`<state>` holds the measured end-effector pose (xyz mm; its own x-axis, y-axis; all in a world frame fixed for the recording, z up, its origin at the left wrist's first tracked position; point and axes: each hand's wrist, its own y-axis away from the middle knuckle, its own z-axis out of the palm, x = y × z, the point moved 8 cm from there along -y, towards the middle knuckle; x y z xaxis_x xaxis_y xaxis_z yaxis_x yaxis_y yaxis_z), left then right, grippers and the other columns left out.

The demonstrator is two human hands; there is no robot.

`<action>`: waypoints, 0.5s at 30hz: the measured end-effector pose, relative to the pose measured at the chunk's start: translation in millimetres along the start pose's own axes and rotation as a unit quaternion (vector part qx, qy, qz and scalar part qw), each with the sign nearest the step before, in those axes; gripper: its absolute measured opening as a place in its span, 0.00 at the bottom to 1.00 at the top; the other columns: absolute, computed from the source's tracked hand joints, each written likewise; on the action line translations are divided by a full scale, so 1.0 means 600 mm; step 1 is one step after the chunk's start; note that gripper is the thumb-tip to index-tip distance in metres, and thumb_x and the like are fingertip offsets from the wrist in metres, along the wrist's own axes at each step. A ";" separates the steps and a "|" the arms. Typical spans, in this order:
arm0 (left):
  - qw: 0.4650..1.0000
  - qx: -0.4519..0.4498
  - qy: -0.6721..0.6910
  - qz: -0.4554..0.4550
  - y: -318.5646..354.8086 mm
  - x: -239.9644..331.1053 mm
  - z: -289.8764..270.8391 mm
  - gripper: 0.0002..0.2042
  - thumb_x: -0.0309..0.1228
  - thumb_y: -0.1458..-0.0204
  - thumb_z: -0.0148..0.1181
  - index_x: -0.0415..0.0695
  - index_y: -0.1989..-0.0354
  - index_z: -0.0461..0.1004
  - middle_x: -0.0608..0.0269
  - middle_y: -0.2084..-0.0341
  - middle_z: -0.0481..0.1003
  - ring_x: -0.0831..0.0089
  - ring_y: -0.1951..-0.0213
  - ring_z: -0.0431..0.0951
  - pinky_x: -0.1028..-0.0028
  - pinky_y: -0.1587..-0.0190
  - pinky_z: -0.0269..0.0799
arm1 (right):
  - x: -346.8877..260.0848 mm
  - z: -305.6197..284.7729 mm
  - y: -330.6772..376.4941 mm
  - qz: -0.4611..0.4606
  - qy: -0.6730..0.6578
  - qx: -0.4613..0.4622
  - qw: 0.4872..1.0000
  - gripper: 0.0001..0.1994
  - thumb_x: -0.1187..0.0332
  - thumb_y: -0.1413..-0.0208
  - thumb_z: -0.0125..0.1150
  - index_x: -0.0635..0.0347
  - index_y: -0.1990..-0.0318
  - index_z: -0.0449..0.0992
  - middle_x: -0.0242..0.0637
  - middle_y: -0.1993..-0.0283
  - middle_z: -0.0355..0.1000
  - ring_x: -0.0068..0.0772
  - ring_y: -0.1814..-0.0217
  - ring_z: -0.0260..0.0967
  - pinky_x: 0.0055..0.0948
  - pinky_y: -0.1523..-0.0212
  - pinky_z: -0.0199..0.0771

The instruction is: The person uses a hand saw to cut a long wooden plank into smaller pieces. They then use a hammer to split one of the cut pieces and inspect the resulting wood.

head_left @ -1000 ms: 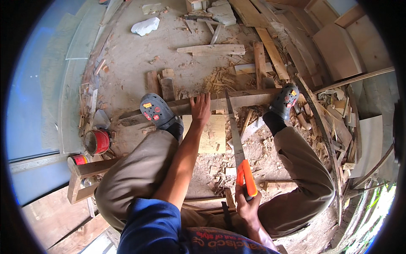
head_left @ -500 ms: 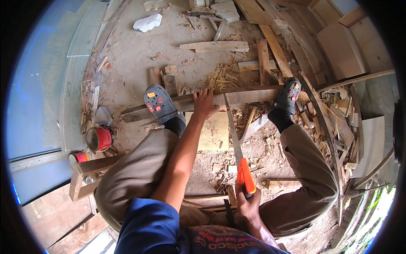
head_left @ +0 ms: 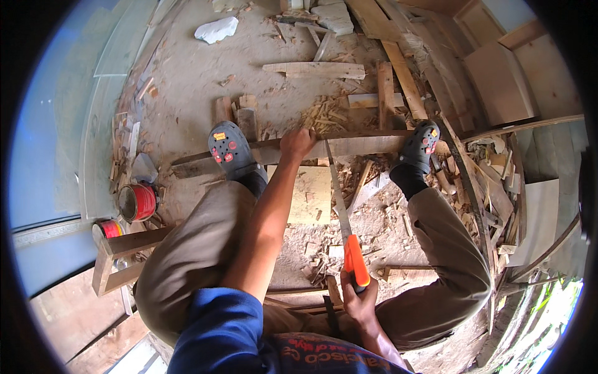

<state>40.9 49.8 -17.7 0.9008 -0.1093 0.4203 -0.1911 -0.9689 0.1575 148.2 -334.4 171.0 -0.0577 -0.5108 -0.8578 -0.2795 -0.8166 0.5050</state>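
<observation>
Here, in the head view, I look straight down on a seated person working on a sawdust-strewn floor (head_left: 187,81). The left hand (head_left: 298,143) is stretched out in front, its fingers (head_left: 293,136) pressed flat over a long wooden plank (head_left: 361,147) that lies crosswise on the floor. The plank is pinned at both ends by the person's feet: a dark clog with coloured studs (head_left: 227,149) on the left part of it, a second dark clog (head_left: 422,142) on the right part. The right hand (head_left: 358,299) sits close to the body, its fingers wrapped tight around the orange handle (head_left: 355,265) of a handsaw (head_left: 339,206). The saw's blade runs away from the hand up to the plank and meets it just beside the left hand, on its right side; whether the teeth are in the wood I cannot tell from here.

Under the blade, between the knees, lies a pale flat board (head_left: 308,193), with chips and shavings (head_left: 327,115) scattered about it. To the left stands an open red tin (head_left: 138,202), with a second red tin (head_left: 109,229) near it by a rough wooden frame (head_left: 121,255). Offcuts and loose planks (head_left: 398,75) are heaped beyond and to the right of the plank.
</observation>
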 end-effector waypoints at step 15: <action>1.000 0.003 0.011 -0.024 0.002 -0.003 -0.003 0.23 0.45 0.43 0.43 0.41 0.68 0.82 0.45 0.69 0.80 0.48 0.63 0.81 0.54 0.57 0.75 | -0.027 0.006 -0.007 0.011 0.021 0.005 1.000 0.11 0.67 0.42 0.58 0.68 0.69 0.71 0.24 0.78 0.66 0.12 0.75 0.60 0.20 0.76 0.61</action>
<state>38.5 49.2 -16.9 0.9001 -0.0580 0.4318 -0.1458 -0.9741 0.1731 147.2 -321.7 182.1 -0.0231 -0.5401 -0.8413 -0.2883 -0.8022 0.5229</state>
